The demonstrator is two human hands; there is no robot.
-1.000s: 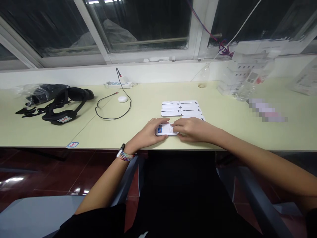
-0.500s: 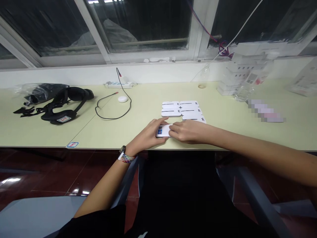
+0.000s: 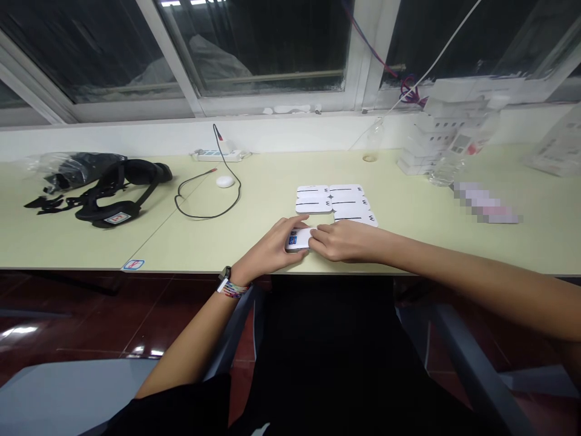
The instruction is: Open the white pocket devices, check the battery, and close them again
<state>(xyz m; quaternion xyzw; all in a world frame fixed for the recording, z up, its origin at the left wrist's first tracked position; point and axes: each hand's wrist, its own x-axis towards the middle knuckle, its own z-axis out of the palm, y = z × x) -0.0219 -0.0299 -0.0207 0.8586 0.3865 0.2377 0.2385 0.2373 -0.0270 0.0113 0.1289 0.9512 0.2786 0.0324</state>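
Both hands meet over a small white box (image 3: 298, 238) lying flat on the pale green table (image 3: 227, 236), close to its near edge. The left hand (image 3: 272, 249) curls around the box's left end, thumb on top, gripping it. The right hand (image 3: 347, 241) presses its fingertips onto the box's right end. Just behind lie several flat white cards (image 3: 333, 201) in rows. A black cable (image 3: 209, 194) and black straps (image 3: 109, 188) lie well to the left.

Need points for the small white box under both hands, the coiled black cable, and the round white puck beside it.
small white box (image 3: 297, 239), head view, on its top near the blue label.
coiled black cable (image 3: 206, 215), head view, on the loop's near edge.
round white puck (image 3: 224, 181), head view, on its top.
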